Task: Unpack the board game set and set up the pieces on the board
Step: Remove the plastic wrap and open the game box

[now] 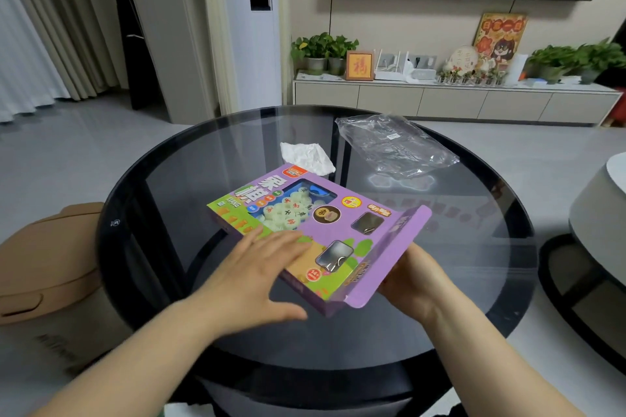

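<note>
A flat purple-and-green cardboard game box (352, 230) sat low over the middle of a round dark glass table (111, 247), angled so that one long side ran from the far left toward the near right. Through a clear window in its lid showed a cluster of pale round game pieces (284, 210) marked with red and black characters, packed together inside. None of them had been taken out. At the near right end of the box a purple end flap (396, 254) stood open, folded outward and upward.

The left hand (250, 278) lay flat on the lid near its left edge, with its fingers (284, 244) straight and together and the thumb spread toward the near corner — pressing on the box rather than grasping it. The right hand (416, 284) was at the opened end, just beneath the flap. Its fingers were hidden behind the cardboard, so it could not be told whether they clasped the box or only supported it.

Beyond the box a crumpled white paper tissue (306, 157) lay on the glass, almost touching the far corner of the lid. A wrinkled clear plastic bag (396, 145) lay further right, apart from both. A brown cardboard carton (44, 264) stood on the floor to the left of the table — its top was partly shut. Against the far wall ran a low pale cabinet (454, 101) bearing potted green plants (321, 44).
</note>
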A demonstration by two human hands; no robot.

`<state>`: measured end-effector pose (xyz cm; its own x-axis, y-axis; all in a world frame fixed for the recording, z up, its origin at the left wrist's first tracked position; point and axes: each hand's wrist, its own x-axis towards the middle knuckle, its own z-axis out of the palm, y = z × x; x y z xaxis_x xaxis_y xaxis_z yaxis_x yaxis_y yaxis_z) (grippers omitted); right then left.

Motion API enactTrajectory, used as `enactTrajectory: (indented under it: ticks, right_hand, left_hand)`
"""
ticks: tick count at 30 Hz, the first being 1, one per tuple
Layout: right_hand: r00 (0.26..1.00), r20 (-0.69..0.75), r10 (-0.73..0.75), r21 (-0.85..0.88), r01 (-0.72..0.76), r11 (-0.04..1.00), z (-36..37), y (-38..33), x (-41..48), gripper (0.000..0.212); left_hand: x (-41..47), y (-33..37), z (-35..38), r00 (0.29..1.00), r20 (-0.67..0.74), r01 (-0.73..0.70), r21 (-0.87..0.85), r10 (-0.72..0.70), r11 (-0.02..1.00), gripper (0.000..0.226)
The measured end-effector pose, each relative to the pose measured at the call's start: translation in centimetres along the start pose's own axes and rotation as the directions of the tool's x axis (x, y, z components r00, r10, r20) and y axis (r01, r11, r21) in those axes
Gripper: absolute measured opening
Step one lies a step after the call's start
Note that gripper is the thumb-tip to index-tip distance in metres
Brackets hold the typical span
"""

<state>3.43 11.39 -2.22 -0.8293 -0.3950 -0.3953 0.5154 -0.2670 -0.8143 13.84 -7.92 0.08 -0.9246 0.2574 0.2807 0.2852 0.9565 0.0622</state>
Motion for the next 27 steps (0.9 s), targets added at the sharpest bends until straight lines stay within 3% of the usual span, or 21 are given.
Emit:
enactTrajectory:
  ticks: [3, 6, 12, 17, 22, 25, 27]
  right_hand:
    - [1.000, -0.019, 0.007, 0.010, -0.007, 1.000, -0.3, -0.1, 0.4, 0.036]
    - [0.996, -0.084, 0.015, 0.035, -0.012, 0.999, -0.7, -0.2, 0.6, 0.038]
    - [0.989, -0.142, -0.044, 0.006, 0.045, 0.999, -1.0, -0.8, -0.4, 0.026]
    - [0.967, -0.243, -0.073, -0.077, 0.056, 0.995, -2.5, -2.0, -1.3, 0.023]
    - [0.937, -0.336, -0.098, -0.070, 0.079, 0.994, -4.5, -3.5, -1.5, 0.038]
    - [0.930, -0.351, -0.106, -0.091, 0.079, 0.993, -4.8, -4.1, -1.7, 0.018]
    - [0.933, -0.343, -0.111, -0.114, 0.076, 0.991, -4.9, -4.5, -2.1, 0.017]
  left_hand:
    - [1.0, -2.3, 0.3, 0.980, 0.171, 0.115, -0.045, -0.106, 0.992, 0.116]
    - [1.8, -3.1, 0.8, 0.979, 0.181, 0.104, -0.038, -0.096, 0.994, 0.127]
    - [1.0, -2.9, 1.5, 0.993, 0.083, 0.082, 0.044, -0.085, 0.996, 0.084]
    - [-1.2, -3.4, 1.7, 0.978, -0.001, 0.208, 0.113, -0.209, 0.972, 0.068]
    - [-1.7, -3.5, 0.6, 0.979, -0.109, 0.189, 0.158, -0.173, 0.969, 0.049]
    - [-1.4, -3.5, 0.3, 0.962, -0.183, 0.218, 0.071, -0.202, 0.973, 0.045]
    - [-0.9, -3.2, -0.1, 0.902, -0.210, 0.366, -0.088, -0.377, 0.926, 0.045]
